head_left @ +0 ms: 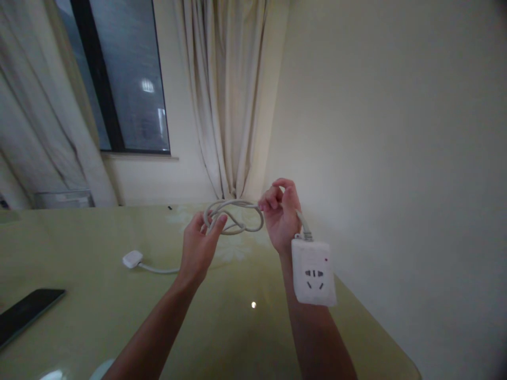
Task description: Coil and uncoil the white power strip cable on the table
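Note:
Both my hands are raised above a glossy yellow-green table (99,311), and a white cable (241,216) loops between them. My left hand (198,245) pinches the looped cable at its left side. My right hand (282,214) is closed on the cable at the right end of the loop. From that hand the cable runs down to a white socket block (313,272), which hangs beside my right wrist. The cable's white plug (132,259) lies on the table to the left, and its cord trails toward my left wrist.
A dark phone (27,312) lies on the table near the left edge. Cream curtains (229,95) and a dark window (127,79) stand behind the table. A plain wall (396,158) rises close along the table's right side.

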`<state>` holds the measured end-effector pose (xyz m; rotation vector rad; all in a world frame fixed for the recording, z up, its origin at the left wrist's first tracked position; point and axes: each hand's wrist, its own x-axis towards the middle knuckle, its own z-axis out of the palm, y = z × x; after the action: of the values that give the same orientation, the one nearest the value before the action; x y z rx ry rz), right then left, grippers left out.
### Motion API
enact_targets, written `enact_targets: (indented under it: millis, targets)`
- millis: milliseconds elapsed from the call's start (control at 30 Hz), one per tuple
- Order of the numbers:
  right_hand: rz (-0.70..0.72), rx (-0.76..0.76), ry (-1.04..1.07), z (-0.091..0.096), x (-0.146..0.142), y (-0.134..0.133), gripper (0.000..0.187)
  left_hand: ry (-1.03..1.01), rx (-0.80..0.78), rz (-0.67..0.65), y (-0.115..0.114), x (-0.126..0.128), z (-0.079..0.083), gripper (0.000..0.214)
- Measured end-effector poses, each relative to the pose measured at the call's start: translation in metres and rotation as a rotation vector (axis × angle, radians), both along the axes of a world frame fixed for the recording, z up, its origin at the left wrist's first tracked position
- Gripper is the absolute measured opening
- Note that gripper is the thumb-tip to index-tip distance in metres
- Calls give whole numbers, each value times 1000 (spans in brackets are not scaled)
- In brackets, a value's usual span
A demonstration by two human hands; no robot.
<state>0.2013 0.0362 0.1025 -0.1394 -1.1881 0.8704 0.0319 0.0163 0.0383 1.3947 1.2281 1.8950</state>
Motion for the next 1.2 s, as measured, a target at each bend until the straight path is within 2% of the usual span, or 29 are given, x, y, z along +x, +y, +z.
enact_targets:
  millis: [67, 200, 300, 467, 633, 733, 867, 1000, 1100, 1167, 1200]
  targets:
    - [-75, 39, -123, -4, -3, 1, 42, 43, 24, 28, 0, -4, 2, 39]
    - [-384, 106, -416, -12, -6, 3, 52, 181, 33, 101, -3, -15, 9, 44]
    - [-458, 189, -551, -17, -9, 7, 49, 260, 61, 122, -9, -17, 17, 48]
    - [-471, 157, -666, -26, -8, 18, 48, 287, 119, -13, -15, -12, 22, 31]
    - [-447, 11, -841, -27, 1, 23, 49, 287, 129, -119, -13, -14, 21, 37]
    - [-377, -60, -846, -27, 0, 22, 47, 274, 118, -162, -9, -18, 21, 41]
    - [-259, -113, -732, -28, -8, 20, 45, 348, 43, -45, -1, -25, 15, 40]
    - [-252, -156, -623, -26, -14, 17, 40, 425, -13, 116, 7, -31, 6, 44]
    - [-272, -194, -583, -22, -14, 13, 38, 458, 86, 315, 2, -30, 10, 71]
    - [-298, -209, -584, -20, -14, 12, 37, 473, 208, 350, -8, -25, 19, 62]
    - [-316, -211, -586, -19, -14, 11, 36, 497, 239, 293, -14, -22, 23, 48]
